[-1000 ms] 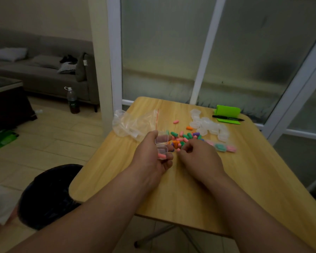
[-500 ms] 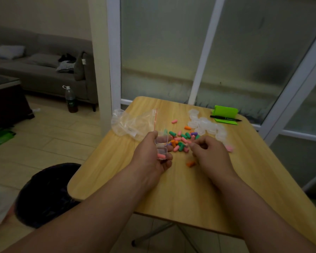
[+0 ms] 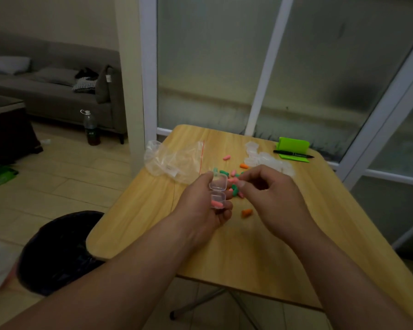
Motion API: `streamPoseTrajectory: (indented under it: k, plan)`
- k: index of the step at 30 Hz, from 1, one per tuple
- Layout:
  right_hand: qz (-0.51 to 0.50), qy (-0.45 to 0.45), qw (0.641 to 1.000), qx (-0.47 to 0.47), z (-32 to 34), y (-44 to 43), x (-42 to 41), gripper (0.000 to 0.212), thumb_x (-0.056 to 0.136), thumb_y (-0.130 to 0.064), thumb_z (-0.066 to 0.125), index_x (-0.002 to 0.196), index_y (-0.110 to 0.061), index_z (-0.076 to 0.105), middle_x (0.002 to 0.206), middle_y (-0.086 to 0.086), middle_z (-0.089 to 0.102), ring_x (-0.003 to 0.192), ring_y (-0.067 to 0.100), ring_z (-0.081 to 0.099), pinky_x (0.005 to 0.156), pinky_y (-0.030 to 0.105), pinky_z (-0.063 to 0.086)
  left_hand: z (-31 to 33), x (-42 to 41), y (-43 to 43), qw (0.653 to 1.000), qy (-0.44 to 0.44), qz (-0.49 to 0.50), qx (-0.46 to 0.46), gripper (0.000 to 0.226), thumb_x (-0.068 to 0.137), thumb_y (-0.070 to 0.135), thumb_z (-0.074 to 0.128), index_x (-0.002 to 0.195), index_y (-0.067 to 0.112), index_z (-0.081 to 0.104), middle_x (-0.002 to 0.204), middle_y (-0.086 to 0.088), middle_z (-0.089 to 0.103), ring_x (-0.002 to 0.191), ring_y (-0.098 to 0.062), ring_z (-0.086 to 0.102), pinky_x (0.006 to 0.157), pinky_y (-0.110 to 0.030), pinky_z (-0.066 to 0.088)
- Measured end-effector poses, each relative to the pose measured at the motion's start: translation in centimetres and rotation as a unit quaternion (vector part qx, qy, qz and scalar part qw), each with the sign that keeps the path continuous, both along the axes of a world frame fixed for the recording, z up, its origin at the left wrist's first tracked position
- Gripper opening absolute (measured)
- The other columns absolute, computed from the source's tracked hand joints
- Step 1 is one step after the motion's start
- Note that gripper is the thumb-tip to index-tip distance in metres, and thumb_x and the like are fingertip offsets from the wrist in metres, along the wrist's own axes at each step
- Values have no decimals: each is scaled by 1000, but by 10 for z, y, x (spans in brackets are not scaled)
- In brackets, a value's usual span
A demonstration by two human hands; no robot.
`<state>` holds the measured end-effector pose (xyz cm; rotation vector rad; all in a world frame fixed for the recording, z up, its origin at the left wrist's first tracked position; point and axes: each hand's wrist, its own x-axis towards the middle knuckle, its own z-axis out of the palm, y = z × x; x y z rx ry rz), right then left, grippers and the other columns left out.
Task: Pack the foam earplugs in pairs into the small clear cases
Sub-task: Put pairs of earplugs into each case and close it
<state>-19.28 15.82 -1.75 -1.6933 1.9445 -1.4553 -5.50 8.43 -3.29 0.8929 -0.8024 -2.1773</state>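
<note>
Foam earplugs (image 3: 234,189) lie heaped on the surface (image 3: 224,253), just beyond and right of the open case (image 3: 217,190). My left hand (image 3: 200,206) grips that case, lid hinged up. One pink earplug (image 3: 217,205) lies in its base, long axis left to right. My right hand (image 3: 270,196) sits just right of the case, thumb and forefinger closed together near the lid. I cannot tell whether they pinch a plug. The right hand is the nearer to the heap. I judge that the second plug should enter from the case's right and lie parallel to the first. One orange earplug (image 3: 246,212) lies alone to the case's right.
</note>
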Motion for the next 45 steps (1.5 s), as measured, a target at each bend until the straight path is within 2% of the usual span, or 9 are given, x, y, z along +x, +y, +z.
streamPoseTrajectory:
  k: [10, 18, 21, 24, 30, 36, 39, 42, 45]
  plan:
    - [5, 168, 985, 37, -10, 1, 14, 8, 87, -32, 81, 91, -32, 74, 90, -13, 55, 84, 0, 54, 71, 28, 43, -4, -8, 4, 998, 50, -24, 9, 52, 104, 35, 42, 143, 4, 58, 143, -20, 62, 53, -8, 58, 55, -23, 52]
    - [9, 161, 986, 48, -10, 2, 17, 10, 88, -35, 81, 97, -35, 76, 92, -16, 56, 86, 0, 55, 72, 26, 45, -2, -3, 4, 996, 64, -49, 25, 52, 103, 36, 42, 143, 7, 59, 135, -15, 69, 106, -21, 70, 92, -33, 53]
    - [-3, 99, 995, 16, -8, 1, 11, 6, 93, -29, 75, 97, -34, 76, 89, -14, 63, 83, 3, 60, 71, 24, 48, 2, 0, 7, 997, 42, -58, 9, 51, 105, 40, 40, 137, 6, 61, 88, -8, 70, 63, -13, 55, 62, -27, 46]
    - [-45, 24, 999, 7, -4, 0, 0, 8, 99, -29, 67, 102, -33, 73, 94, -12, 71, 88, 1, 64, 72, 19, 50, 6, 2, 10, 996, 28, -83, -11, 45, 107, 47, 33, 117, 15, 62, 63, 3, 55, 56, -9, 38, 57, -26, 37]
    - [3, 16, 998, 55, -4, 1, 2, 26, 106, -32, 58, 127, -35, 73, 116, -22, 68, 109, -9, 59, 86, 16, 45, 6, -1, 14, 994, 31, -107, -10, 54, 107, 58, 30, 97, 16, 62, 63, 3, 44, 51, -10, 38, 57, -28, 36]
    - [47, 89, 994, 49, -3, 14, 13, 9, 97, -35, 72, 105, -35, 75, 105, -18, 68, 104, 1, 60, 89, 30, 50, 10, 0, 7, 995, 61, -82, 23, 74, 108, 59, 31, 135, -3, 61, 96, -13, 67, 66, -16, 59, 71, -31, 51]
    - [51, 155, 984, 70, -7, 17, 16, 16, 93, -38, 76, 107, -37, 68, 105, -19, 66, 102, 1, 58, 88, 33, 51, 9, -2, 7, 994, 69, -76, 26, 71, 106, 57, 39, 140, -3, 57, 89, -13, 62, 70, -19, 56, 70, -32, 49]
    - [43, 141, 987, 60, -5, 20, 13, 18, 92, -36, 78, 103, -36, 63, 102, -20, 66, 98, -1, 59, 79, 25, 50, 8, -3, 10, 990, 89, -103, 16, 65, 107, 47, 41, 145, -5, 54, 94, -15, 57, 73, -21, 54, 73, -31, 48]
    - [36, 93, 994, 51, -3, 25, 7, 25, 94, -30, 79, 111, -32, 61, 110, -18, 68, 96, -12, 63, 70, 7, 46, 7, -4, 17, 987, 86, -133, -36, 49, 107, 27, 43, 146, -1, 53, 123, -25, 63, 102, -29, 63, 86, -35, 56]
